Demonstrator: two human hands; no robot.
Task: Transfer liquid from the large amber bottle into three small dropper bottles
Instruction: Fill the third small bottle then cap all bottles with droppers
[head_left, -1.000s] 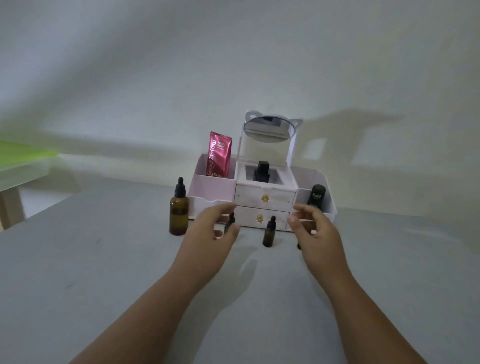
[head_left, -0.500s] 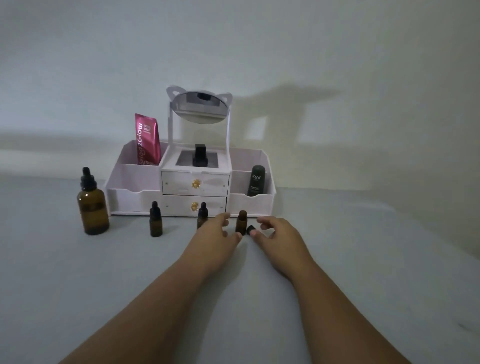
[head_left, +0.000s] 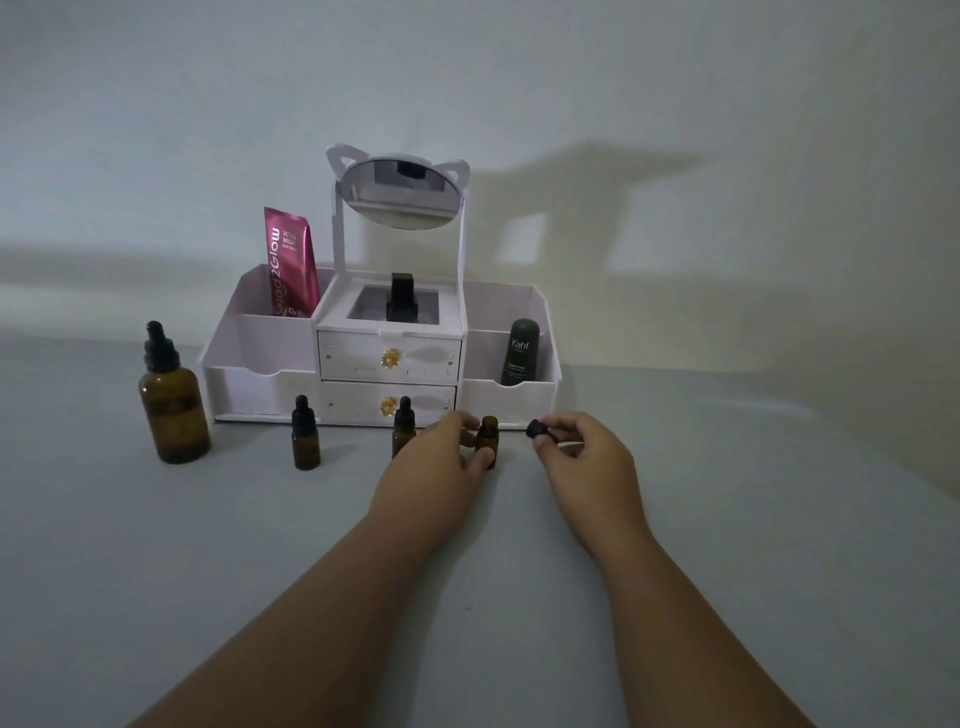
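Note:
The large amber bottle with a black dropper cap stands upright at the left of the grey table. Three small amber bottles stand in a row before the organizer: a capped left one, a capped middle one partly behind my left hand, and an uncapped right one. My left hand pinches the uncapped bottle between thumb and fingers. My right hand, just to its right, holds the small black dropper cap at its fingertips.
A white cosmetic organizer with two drawers and a cat-ear mirror stands against the wall. It holds a pink tube, a black bottle and a dark green tube. Grey table surface stretches toward me.
My right hand has drawn the black cap away to the right of the third small bottle, whose neck is now bare. My left hand still steadies that bottle. The view came closer.

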